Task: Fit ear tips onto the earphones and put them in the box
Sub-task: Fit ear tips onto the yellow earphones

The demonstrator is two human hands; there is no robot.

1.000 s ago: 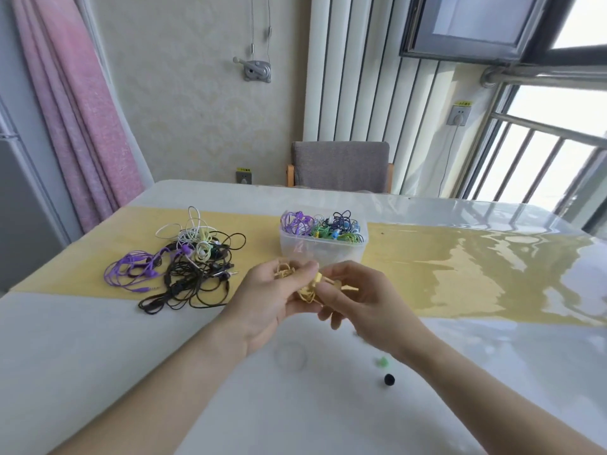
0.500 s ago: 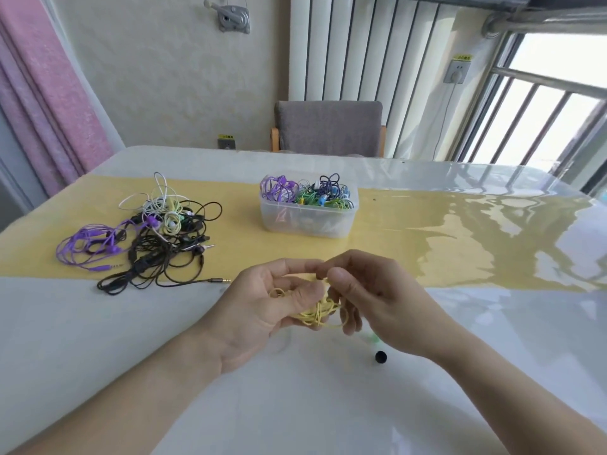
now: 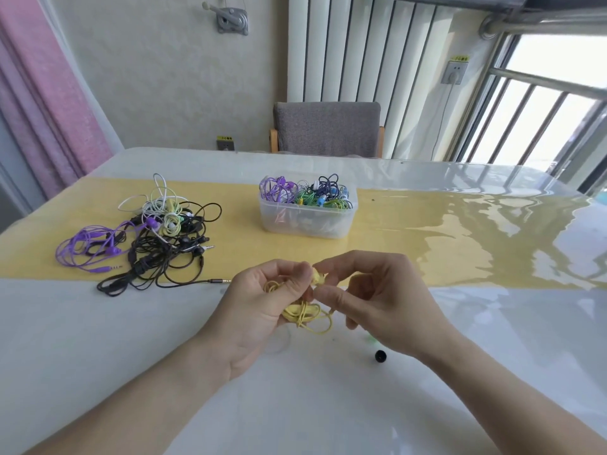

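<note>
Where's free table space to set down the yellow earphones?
Bare white table to the left of the left hand, below the loose earphone pile. Bare yellow strip to the right of the box. Crowded: that pile, and under the right hand, where a black ear tip lies. Both hands hold the yellow earphones.

Left hand (image 3: 262, 307) and right hand (image 3: 377, 300) meet, fingers curled.
</note>
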